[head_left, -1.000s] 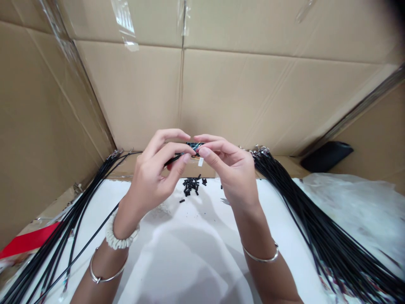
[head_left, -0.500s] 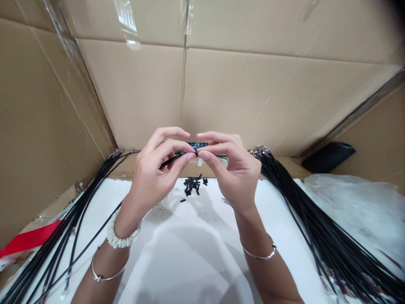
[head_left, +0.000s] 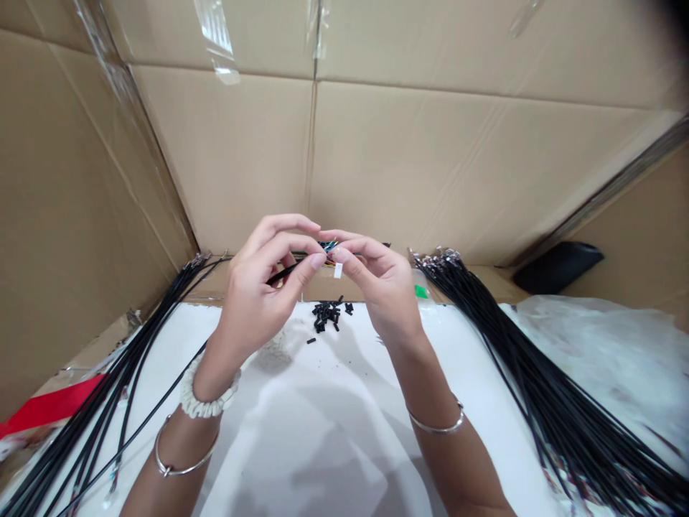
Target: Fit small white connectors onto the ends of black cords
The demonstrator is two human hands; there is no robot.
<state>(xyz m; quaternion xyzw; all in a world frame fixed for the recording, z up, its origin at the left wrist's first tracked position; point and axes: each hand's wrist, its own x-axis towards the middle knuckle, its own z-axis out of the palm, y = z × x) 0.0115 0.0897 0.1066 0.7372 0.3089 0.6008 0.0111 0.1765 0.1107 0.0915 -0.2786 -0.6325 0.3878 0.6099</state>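
The right hand (head_left: 390, 287) has shifted away from the thick black cable bundle (head_left: 511, 352), baring more of the bundle's far end and a green patch (head_left: 420, 291) just beside it. The white piece (head_left: 338, 271) under its fingertips (head_left: 341, 254) also sits slightly farther from the bundle.

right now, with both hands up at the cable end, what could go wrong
The thin wires could get crossed or bent, since several colours crowd together at the fingertips. The cable might slip or twist, as the left hand seems to pinch it between thumb and fingers. The loose black bits below could scatter if brushed.
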